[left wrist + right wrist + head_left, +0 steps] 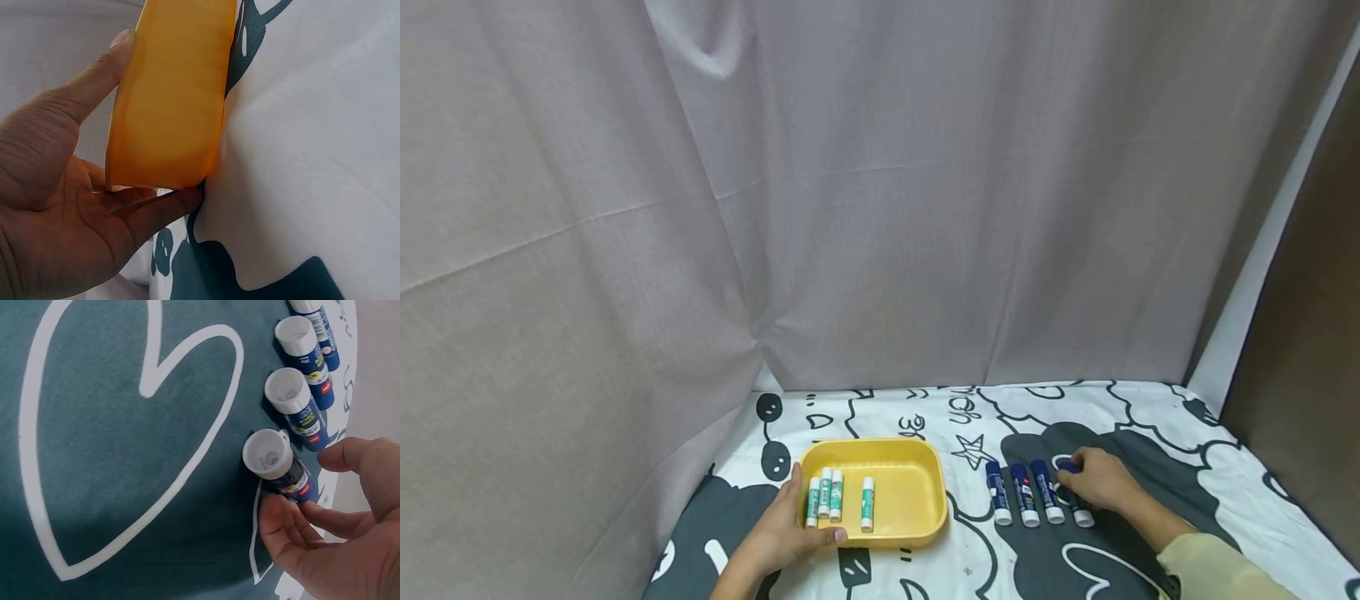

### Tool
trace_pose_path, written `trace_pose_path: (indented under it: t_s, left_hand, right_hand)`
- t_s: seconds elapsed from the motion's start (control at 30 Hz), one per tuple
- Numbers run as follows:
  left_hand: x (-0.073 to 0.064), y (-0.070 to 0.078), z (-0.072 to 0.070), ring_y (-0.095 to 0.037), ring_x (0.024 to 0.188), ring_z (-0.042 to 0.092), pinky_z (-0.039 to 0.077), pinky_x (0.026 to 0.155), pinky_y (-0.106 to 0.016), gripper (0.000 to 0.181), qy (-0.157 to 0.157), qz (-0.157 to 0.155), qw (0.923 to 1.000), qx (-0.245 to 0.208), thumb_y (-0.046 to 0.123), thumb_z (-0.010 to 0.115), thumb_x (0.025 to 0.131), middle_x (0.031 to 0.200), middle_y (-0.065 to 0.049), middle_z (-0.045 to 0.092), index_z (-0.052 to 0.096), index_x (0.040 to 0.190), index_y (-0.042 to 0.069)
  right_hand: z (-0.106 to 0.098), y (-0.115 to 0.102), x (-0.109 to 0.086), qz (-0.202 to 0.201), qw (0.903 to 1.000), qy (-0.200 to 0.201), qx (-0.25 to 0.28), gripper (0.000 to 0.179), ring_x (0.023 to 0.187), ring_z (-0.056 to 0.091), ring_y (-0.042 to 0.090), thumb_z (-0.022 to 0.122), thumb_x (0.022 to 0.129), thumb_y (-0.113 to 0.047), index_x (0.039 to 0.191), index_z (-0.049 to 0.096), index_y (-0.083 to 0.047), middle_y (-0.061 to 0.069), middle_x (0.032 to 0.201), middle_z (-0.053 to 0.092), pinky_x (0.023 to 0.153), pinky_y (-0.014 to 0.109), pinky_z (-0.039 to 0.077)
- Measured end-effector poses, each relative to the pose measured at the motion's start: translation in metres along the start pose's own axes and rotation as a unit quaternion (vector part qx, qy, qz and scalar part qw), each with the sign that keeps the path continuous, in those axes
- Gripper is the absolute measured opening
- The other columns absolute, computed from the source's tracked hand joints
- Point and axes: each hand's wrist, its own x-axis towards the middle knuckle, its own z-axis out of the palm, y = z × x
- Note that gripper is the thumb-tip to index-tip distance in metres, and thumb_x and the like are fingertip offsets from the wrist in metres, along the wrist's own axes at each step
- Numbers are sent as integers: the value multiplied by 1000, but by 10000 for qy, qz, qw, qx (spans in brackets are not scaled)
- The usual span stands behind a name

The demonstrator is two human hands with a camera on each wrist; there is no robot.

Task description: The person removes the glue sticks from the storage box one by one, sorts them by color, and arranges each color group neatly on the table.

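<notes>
A yellow tray [917, 492] lies on the patterned cloth, with several small green-and-white glue sticks [837, 495] in its left half. My left hand [778, 533] holds the tray's near left corner, thumb at the near rim and fingers along the left side. In the left wrist view, the thumb and fingers span the tray wall [175, 106]. To the right, several dark blue glue sticks with white ends [1024, 495] lie in a row. My right hand [1101, 479] is at the blue end of the rightmost glue stick [275, 459]; fingers touch its side, the thumb stands slightly apart.
A white cloth with dark grey shapes and line drawings [970, 567] covers the surface. Grey curtains [880, 250] hang behind and to the left. A brown panel [1307, 333] stands on the right.
</notes>
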Motion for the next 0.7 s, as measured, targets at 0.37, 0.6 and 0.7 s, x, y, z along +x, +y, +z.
trace_pose_path:
  t_s: [0.37,0.6,0.7]
  left_hand:
    - [0,-1,1,-55,161,35,29,131,-74,156,-9,-10,10000,-11,50,106,65,179,-29,26,7,179,8]
    - [-1,-1,0,-56,161,35,29,131,-74,156,-24,69,10000,-18,50,106,66,179,-31,26,6,178,7]
    - [-1,-1,0,-55,161,35,29,131,-73,156,-4,74,10000,2,50,106,66,179,-31,26,6,178,6]
  right_hand:
    - [-13,-10,3,-392,9976,459,-344,57,96,72,42,74,99,-28,124,63,22,33,107,73,86,60,62]
    - [-18,-23,0,-534,9932,1021,154,47,93,75,34,69,104,-27,125,69,15,23,103,78,82,55,63]
    - [-18,-32,-1,-571,9915,1129,304,44,92,76,33,69,105,-29,122,72,12,22,103,80,81,52,63]
